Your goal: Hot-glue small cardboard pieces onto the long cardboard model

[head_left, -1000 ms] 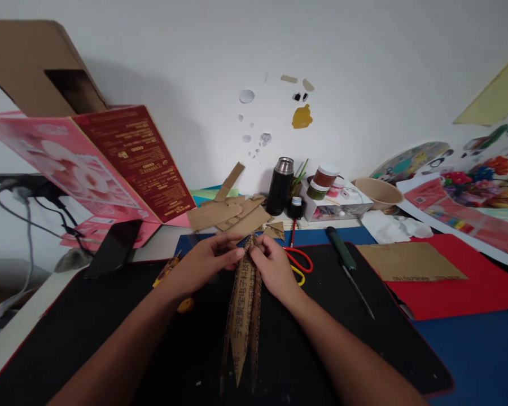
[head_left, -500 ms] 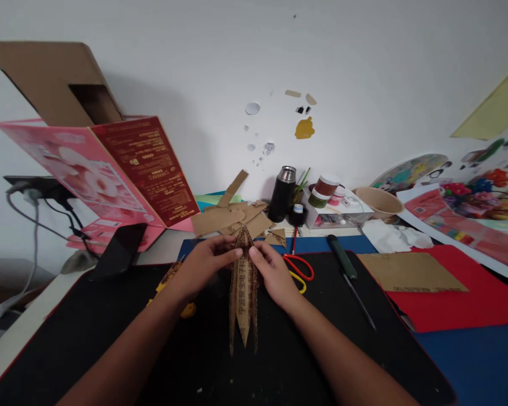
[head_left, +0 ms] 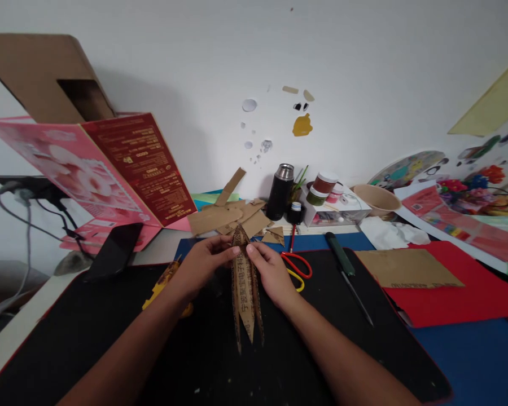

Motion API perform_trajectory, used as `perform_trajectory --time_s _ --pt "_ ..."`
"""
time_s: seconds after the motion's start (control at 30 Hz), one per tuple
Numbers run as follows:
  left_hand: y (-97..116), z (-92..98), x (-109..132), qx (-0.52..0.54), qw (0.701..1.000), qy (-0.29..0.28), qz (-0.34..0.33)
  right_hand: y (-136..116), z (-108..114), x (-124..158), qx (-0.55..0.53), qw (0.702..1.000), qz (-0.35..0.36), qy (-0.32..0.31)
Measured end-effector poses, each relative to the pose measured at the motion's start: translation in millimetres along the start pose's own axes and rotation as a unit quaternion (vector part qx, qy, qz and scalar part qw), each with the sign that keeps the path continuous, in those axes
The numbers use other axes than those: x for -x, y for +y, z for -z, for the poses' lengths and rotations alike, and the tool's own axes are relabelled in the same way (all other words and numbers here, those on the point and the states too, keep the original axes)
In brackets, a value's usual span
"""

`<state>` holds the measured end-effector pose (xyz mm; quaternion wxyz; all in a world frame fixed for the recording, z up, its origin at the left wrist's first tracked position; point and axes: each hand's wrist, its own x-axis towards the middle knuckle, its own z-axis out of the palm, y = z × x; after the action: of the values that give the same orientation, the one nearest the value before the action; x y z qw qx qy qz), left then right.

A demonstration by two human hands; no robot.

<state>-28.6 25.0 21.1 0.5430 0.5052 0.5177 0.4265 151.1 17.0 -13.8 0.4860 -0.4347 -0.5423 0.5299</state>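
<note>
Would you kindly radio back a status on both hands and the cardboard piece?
Left hand, right hand: pinching cardboard piece toward far end. Pointed tips at near end. Scissors close beside right hand, clear of cardboard piece.

Both hands (head_left: 203,264) pinching nr ea. other, arms (head_left: 330,338) angled fwd

Cardboard piece (head_left: 244,276): brown, corrugated, long and narrow, its upper end drawn to a point
Middle strip (head_left: 245,296): printed with a column of dark Chinese characters, tapering to a sharp tip
Side strips (head_left: 236,316): thin, one along each side, ragged corrugated edges showing, lower tips splayed apart
Pose: lengthwise, tips towards the wearer
Place: over the black mat (head_left: 317,349), pinched near its upper end between left hand (head_left: 208,260) and right hand (head_left: 275,274)
</note>
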Motion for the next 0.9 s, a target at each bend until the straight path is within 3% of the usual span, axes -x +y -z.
perform_trajectory --time_s 0.17,0.5,0.9 --pt "-1.5 -1.3 -0.8 0.002 1.000 -0.017 0.004 2.5 -3.6 -0.3 -0.003 1.000 -0.004 0.003" --pt "-2.4 2.9 -2.7 0.019 0.999 0.039 -0.003 7.5 -4.9 -0.9 -0.028 0.999 -0.018 -0.023" --pt "0.7 9.6 -2.4 0.021 0.999 -0.022 0.024 6.8 -3.2 -1.4 -0.009 1.000 -0.019 -0.022"
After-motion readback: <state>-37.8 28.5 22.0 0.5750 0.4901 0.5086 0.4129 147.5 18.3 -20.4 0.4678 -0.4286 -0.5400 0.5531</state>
